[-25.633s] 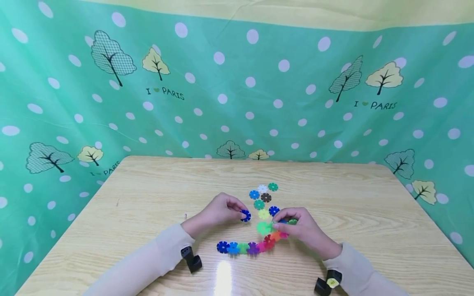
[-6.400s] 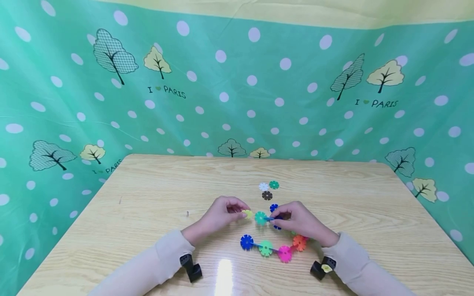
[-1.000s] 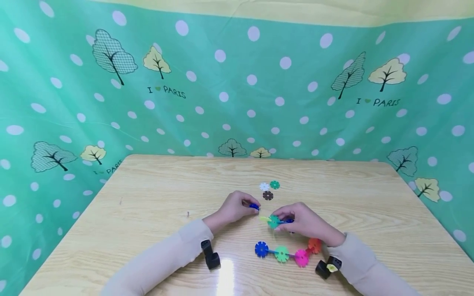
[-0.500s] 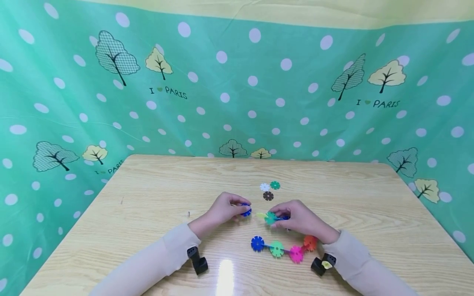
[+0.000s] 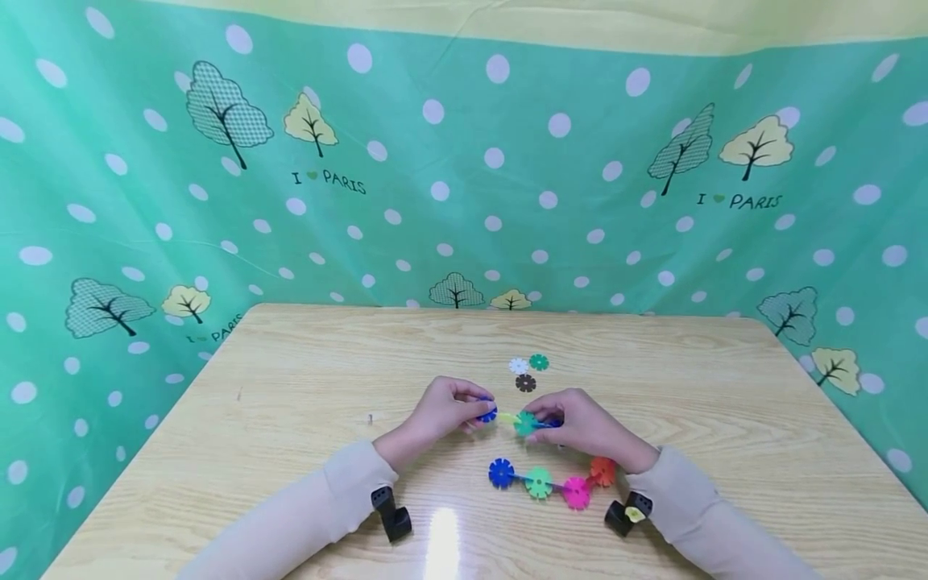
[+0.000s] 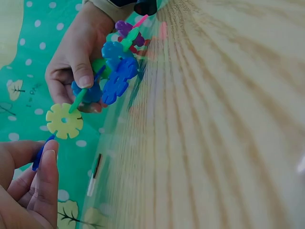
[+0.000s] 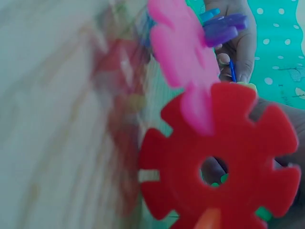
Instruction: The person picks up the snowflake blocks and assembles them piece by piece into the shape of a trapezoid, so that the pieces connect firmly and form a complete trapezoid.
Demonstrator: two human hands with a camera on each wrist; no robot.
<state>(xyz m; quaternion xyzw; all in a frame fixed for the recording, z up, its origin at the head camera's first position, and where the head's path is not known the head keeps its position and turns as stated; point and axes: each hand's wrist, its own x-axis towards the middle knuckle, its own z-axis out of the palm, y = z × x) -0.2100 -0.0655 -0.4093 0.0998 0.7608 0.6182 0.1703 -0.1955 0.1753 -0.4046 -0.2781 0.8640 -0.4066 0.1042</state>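
My left hand [image 5: 445,409] pinches a dark blue notched disc [image 5: 487,411] between thumb and fingers. Its edge meets the rim of a yellow disc [image 6: 64,121] in the left wrist view; whether the slots interlock I cannot tell. The yellow one ends a chain of slotted discs, beside a green disc [image 5: 525,424]. My right hand [image 5: 583,423] grips the chain there, partly covering blue pieces. The chain curves back below, through orange [image 5: 602,471], pink [image 5: 577,492] and light green [image 5: 539,482] to a blue disc [image 5: 501,474]. A red disc [image 7: 243,138] looms large in the right wrist view.
Loose white [image 5: 518,366], green [image 5: 539,362] and brown [image 5: 525,383] discs lie on the wooden table [image 5: 326,346] beyond my hands. A small marker-like bit [image 5: 370,419] lies left of them. A patterned green cloth [image 5: 406,161] hangs behind the table.
The yellow disc, earlier in my left hand, is now on the chain. My left hand has picked up the loose blue disc and brought it against the yellow one over the last second.
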